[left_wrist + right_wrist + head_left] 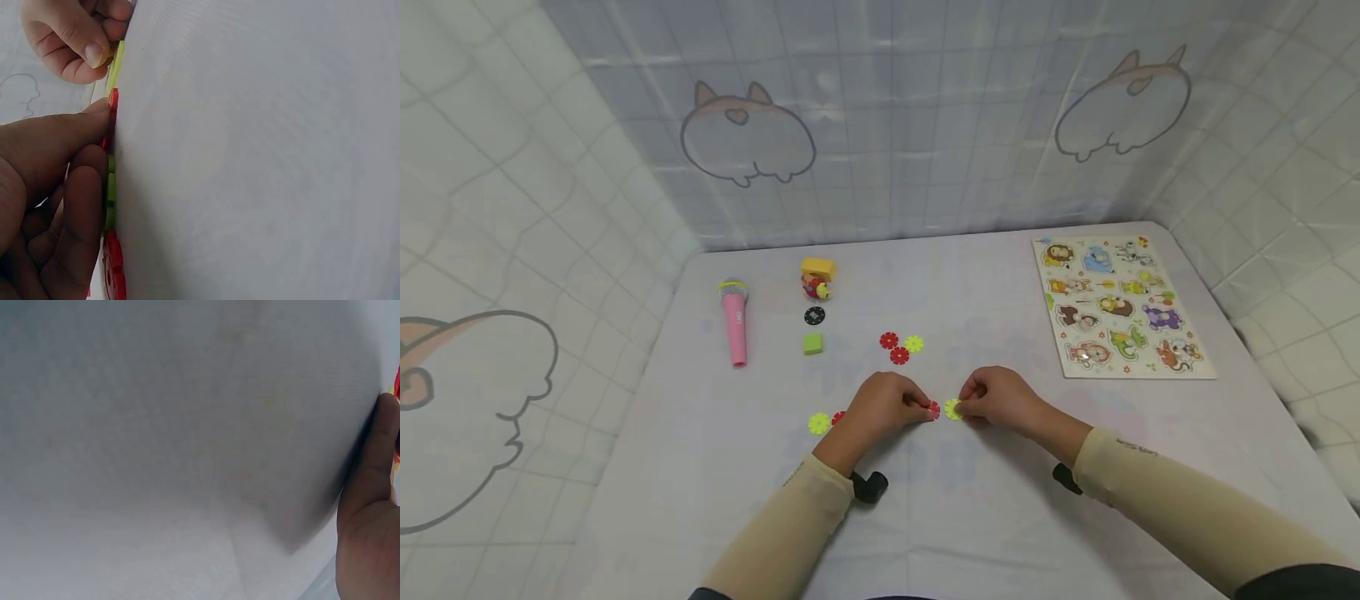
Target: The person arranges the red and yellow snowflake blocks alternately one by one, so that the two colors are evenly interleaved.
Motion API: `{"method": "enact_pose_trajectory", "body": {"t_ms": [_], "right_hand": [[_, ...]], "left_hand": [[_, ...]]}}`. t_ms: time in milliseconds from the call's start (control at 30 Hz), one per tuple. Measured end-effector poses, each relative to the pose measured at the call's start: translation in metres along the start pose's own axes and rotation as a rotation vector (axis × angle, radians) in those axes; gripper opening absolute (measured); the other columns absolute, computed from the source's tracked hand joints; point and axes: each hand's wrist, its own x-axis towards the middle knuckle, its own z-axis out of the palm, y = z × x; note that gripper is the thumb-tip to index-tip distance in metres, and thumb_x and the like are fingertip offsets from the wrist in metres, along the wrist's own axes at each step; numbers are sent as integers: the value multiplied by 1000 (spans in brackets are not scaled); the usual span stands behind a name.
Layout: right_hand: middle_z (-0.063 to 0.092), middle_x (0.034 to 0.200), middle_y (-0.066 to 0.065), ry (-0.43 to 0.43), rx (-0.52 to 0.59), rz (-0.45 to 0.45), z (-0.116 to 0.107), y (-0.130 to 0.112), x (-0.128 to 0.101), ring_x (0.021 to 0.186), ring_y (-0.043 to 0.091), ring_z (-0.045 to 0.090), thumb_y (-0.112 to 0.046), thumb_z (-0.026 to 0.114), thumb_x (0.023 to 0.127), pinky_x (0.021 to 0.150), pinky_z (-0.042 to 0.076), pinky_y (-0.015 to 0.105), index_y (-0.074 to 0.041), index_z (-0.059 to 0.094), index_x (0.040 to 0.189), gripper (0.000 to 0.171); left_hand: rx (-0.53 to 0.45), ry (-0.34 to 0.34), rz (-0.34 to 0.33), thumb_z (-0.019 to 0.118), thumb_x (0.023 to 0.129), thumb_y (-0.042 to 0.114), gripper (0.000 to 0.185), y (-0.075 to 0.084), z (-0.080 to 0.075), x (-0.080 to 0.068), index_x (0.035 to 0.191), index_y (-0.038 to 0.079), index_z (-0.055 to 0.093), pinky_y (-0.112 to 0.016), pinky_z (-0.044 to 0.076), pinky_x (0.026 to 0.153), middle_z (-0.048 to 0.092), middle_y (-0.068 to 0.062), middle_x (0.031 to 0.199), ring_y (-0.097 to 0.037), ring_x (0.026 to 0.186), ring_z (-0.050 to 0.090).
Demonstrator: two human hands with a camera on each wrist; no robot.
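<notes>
My left hand (pixel 883 406) pinches a red notched disc (pixel 935 410) at its edge, low over the white cloth. Just right of it, my right hand (pixel 1006 402) holds a yellow-green notched disc (pixel 952 409) between thumb and fingers. A narrow gap parts these two discs in the head view. In the left wrist view the red disc (pixel 114 100) and the yellow one (pixel 117 62) appear edge-on, with a green disc (pixel 110 200) and another red disc (pixel 114 269) nearer the camera. Beside my left wrist lie a yellow-green disc (pixel 819 423) and a partly hidden red disc (pixel 838 417).
Beyond my hands sit two red discs (pixel 889 340) and a yellow-green disc (pixel 913 343). Farther left are a pink microphone (pixel 736 329), green block (pixel 812 343), black round piece (pixel 815 316), red toy (pixel 815 287) and yellow block (pixel 817 267). An animal puzzle board (pixel 1093 296) lies back right.
</notes>
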Motion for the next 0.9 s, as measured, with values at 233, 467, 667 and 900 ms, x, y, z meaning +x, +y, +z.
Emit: {"method": "enact_pose_trajectory", "body": {"t_ms": [233, 467, 667, 900], "right_hand": [[69, 81, 7, 40, 25, 25, -15, -4, 16, 72, 17, 67, -15, 74, 96, 65, 56, 31, -3, 69, 94, 13], [69, 90, 7, 117, -195, -53, -30, -44, 68, 79, 21, 62, -29, 74, 97, 71, 51, 36, -6, 71, 107, 25], [69, 115, 8, 28, -549, -153, -7, -84, 112, 105, 25, 62, -39, 72, 96, 91, 51, 40, -4, 70, 120, 43], [66, 97, 4, -23, -713, -183, 25, -104, 129, 91, 20, 61, -38, 78, 93, 80, 52, 34, -6, 72, 104, 35]], "left_hand": [[18, 34, 74, 88, 86, 28, 9, 7, 1, -3, 90, 22, 83, -29, 50, 73, 66, 19, 75, -9, 79, 60], [70, 48, 195, 87, 86, 26, 10, 19, 9, 5, 91, 18, 84, -24, 49, 73, 68, 19, 74, -2, 75, 60], [76, 55, 187, 87, 86, 23, 7, 22, 14, 9, 88, 17, 84, -21, 50, 70, 68, 18, 71, -1, 72, 60], [29, 38, 174, 86, 86, 22, 9, 25, 14, 8, 91, 15, 84, -21, 50, 74, 72, 16, 78, -1, 78, 63]]}}
